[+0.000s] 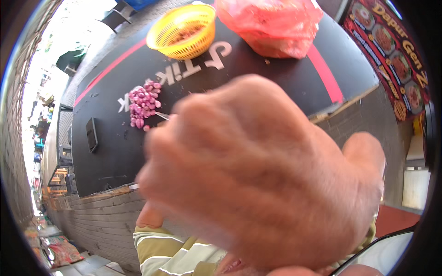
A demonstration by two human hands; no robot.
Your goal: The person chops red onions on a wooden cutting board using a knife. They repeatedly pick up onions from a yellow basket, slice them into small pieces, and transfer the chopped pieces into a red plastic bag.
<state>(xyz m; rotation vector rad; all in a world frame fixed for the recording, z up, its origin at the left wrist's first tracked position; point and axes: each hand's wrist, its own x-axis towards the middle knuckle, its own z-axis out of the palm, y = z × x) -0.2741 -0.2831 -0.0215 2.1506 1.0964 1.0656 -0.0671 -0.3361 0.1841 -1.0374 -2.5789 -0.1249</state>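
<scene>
My right hand (248,165) is very close to the camera, blurred, with its back towards me and its fingers curled down. What lies under the fingers is hidden. My left hand is out of sight; only a piece of bare forearm below a striped sleeve shows at the lower left. Past the right hand's knuckles, a thin pale pointed thing (162,115), perhaps a blade tip, reaches towards a pile of peeled shallots (143,101) on the black table (114,155). Whether a hand holds it cannot be told.
A yellow plastic colander (188,50) with small reddish-brown pieces stands at the far side of the table, beside a red plastic bag (276,34). A dark phone-like object (92,134) lies at the left. The table's near edge (331,110) is worn. A food banner (390,48) stands at the right.
</scene>
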